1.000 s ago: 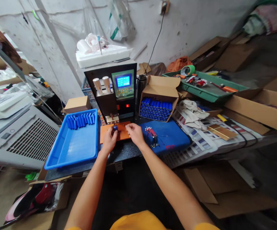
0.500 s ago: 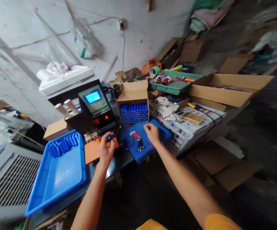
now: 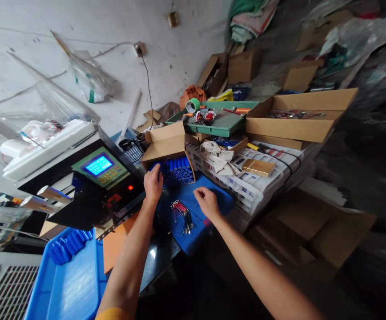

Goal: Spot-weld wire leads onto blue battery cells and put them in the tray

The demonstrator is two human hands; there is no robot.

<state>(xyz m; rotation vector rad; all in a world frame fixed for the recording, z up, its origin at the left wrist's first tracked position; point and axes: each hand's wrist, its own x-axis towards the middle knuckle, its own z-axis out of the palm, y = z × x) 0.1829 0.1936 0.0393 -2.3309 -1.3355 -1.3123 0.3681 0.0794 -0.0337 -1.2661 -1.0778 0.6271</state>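
Observation:
My left hand (image 3: 153,182) reaches into an open cardboard box (image 3: 168,143) packed with blue cylindrical cells (image 3: 177,170); its fingers curl over the cells at the box's left side. My right hand (image 3: 207,201) rests on a blue pad (image 3: 209,195) with fingers loosely curled, holding nothing I can make out. A bundle of red wires with metal tips (image 3: 182,211) lies on the pad between my hands. The black spot welder (image 3: 96,182) with a lit blue screen stands to the left, above an orange mat (image 3: 117,242).
A blue tray (image 3: 69,280) with several blue cells sits at lower left. Behind the box are a white crate (image 3: 246,184) with rags, a green tray (image 3: 219,122) of tools and tape, and open cardboard boxes (image 3: 296,118). Flat cardboard lies on the floor at right.
The view swung right and tilted. My left hand left the orange mat under the welder and moved up to the box of cells. My right hand moved right onto the blue pad.

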